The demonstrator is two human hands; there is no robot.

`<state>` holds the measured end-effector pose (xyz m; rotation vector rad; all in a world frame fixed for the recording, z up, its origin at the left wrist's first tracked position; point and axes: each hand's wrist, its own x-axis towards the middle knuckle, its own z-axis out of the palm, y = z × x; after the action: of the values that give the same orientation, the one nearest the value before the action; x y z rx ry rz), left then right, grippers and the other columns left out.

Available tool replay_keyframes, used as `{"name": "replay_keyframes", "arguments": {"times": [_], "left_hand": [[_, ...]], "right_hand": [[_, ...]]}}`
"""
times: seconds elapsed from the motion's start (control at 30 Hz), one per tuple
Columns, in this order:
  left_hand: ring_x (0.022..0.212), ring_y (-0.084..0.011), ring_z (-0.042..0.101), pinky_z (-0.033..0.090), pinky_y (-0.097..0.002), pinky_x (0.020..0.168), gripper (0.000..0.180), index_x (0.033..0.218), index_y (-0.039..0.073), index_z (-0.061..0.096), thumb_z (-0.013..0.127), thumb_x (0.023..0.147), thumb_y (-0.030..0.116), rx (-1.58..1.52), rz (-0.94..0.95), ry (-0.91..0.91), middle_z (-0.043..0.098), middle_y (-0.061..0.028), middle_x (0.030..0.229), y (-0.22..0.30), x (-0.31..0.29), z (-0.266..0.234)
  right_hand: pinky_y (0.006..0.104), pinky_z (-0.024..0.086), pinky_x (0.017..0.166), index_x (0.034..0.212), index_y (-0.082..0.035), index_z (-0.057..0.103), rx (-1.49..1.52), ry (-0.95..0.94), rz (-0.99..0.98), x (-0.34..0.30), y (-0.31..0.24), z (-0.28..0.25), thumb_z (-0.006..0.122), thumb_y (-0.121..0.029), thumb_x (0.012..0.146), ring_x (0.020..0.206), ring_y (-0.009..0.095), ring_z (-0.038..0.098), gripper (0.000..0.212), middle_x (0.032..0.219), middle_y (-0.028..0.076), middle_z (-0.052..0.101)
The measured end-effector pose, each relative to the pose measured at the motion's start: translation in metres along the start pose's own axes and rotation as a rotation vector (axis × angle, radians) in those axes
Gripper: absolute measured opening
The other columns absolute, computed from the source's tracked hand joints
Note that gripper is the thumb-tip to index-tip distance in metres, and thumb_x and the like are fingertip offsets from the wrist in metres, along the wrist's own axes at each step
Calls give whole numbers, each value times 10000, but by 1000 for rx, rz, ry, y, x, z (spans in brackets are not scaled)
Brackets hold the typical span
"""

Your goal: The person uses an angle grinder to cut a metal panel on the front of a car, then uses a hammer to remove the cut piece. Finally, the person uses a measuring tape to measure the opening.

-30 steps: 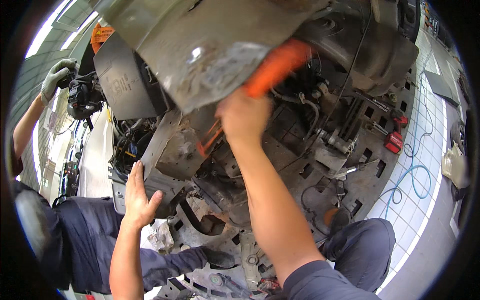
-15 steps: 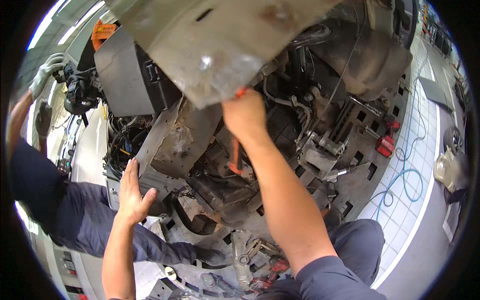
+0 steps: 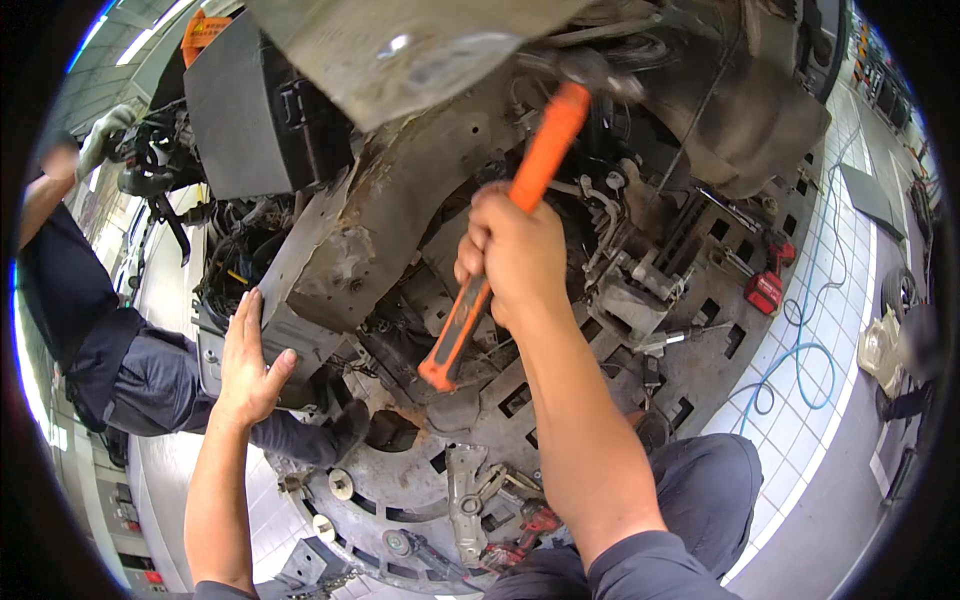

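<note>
My right hand (image 3: 520,255) is wrapped around the handle of a hammer (image 3: 550,145) with an orange and dark grip. The hammer is tilted, its blurred head up beside the edge of a dented metal panel (image 3: 440,60) and its butt end down over the opened vehicle bay. My left hand (image 3: 252,365) holds nothing; its fingers are stretched out and lie against the grey body rail (image 3: 305,345). Between my hands is the torn, rusty inner sheet metal (image 3: 350,255) of the vehicle.
A co-worker in dark clothes (image 3: 75,290) stands at the left, a gloved hand (image 3: 105,135) raised by the vehicle. A red cordless power tool (image 3: 765,290) lies on the slotted platform at right, near a blue hose (image 3: 800,350). Another red tool (image 3: 520,530) lies below among metal parts.
My right hand has come down and right, bringing the hammer out from behind the dented panel into full view. My left hand stays on the rail. The co-worker's leg has shifted, and the view has tilted slightly.
</note>
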<state>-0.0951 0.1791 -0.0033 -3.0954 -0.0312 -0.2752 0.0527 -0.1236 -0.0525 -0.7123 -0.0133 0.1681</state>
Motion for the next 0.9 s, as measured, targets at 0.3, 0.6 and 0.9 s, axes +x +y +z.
{"name": "replay_keyframes", "arguments": {"times": [0.3, 0.6, 0.9], "left_hand": [[1398, -402, 273, 196, -440, 1153, 952, 1474, -22, 254, 467, 844, 659, 55, -23, 8, 292, -271, 1497, -2, 0, -1], [1401, -388, 271, 201, -472, 1150, 928, 1459, -25, 283, 504, 839, 630, 63, -10, 53, 301, -241, 1500, -11, -8, -9], [1419, -340, 255, 175, -482, 1170, 941, 1419, -57, 337, 569, 810, 621, -28, -24, 84, 317, -225, 1493, -9, -4, -12]], "right_hand": [[284, 398, 433, 809, -78, 545, 1184, -275, 484, -14, -8, -5, 474, -68, 788, 406, 101, 396, 75, 546, -35, 416], [281, 352, 404, 833, -45, 530, 745, -533, 397, -13, -40, 9, 465, -68, 826, 404, 86, 344, 69, 564, -33, 372], [294, 409, 488, 864, -15, 535, 851, -668, 474, -15, -57, 39, 463, -82, 856, 462, 114, 421, 99, 623, 9, 438]]}}
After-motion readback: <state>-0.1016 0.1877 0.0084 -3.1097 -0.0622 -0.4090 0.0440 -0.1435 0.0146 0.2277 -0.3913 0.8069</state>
